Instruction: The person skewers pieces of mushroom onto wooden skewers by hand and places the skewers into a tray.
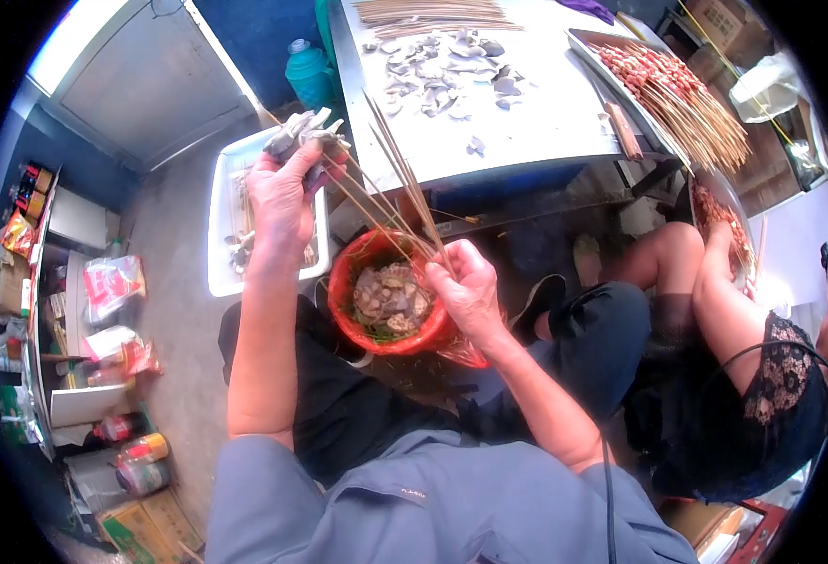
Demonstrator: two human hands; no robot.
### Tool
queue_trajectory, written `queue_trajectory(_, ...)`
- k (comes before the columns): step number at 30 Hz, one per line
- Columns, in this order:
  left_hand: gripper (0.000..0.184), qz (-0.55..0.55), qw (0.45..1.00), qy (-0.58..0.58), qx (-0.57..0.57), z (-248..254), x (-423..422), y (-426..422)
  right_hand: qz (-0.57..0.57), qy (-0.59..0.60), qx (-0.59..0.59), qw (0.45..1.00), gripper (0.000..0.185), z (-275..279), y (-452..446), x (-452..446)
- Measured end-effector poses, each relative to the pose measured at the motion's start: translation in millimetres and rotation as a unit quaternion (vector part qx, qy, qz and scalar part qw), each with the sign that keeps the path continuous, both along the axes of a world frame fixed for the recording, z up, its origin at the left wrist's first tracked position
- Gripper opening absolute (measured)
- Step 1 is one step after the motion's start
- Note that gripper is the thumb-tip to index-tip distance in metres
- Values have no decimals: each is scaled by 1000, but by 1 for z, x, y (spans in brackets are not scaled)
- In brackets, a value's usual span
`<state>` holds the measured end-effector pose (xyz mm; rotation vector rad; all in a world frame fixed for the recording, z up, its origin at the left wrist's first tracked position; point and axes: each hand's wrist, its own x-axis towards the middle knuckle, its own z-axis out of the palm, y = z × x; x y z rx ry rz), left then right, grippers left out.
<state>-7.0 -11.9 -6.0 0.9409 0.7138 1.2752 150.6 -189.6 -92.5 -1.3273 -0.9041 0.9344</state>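
Greyish-white mushroom pieces on sticks are gripped in my left hand, raised over the white tray's upper right part. My right hand is closed on a bundle of thin wooden skewers that fan upward and to the left. Some skewers run between the two hands. Below them, a red bucket holds pale mushroom pieces with something green around them. The white tray on the left holds a few filled skewers.
A white table ahead bears loose mushroom pieces and skewers. At its right is a tray of meat skewers. A seated person is close on my right. Shelves with packets and bottles stand left.
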Motion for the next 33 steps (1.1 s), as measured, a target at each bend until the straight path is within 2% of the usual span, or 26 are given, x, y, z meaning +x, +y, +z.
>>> queue_trajectory(6,26,2,1000,5,-1,0,1,1,-32,0,20,999,15,-7,3,-2)
queue_trajectory(10,27,-4,1000,28,2,-2,-4,3,9,-27,0,1000,18,-1,4,2)
queue_trajectory(15,21,-22,999,-14,-24,-3,-14,9,7,-28,-10,1000,21,8,4,-2)
queue_trajectory(18,22,-21,999,-19,-33,0,-19,14,-13,-13,22,1000,19,4,6,-4)
queue_trajectory(23,27,-10,999,-25,-29,-3,-24,16,27,-16,-13,999,11,5,3,0)
queue_trajectory(33,31,7,998,-42,-44,0,-21,15,43,-18,-16,999,11,1,2,2)
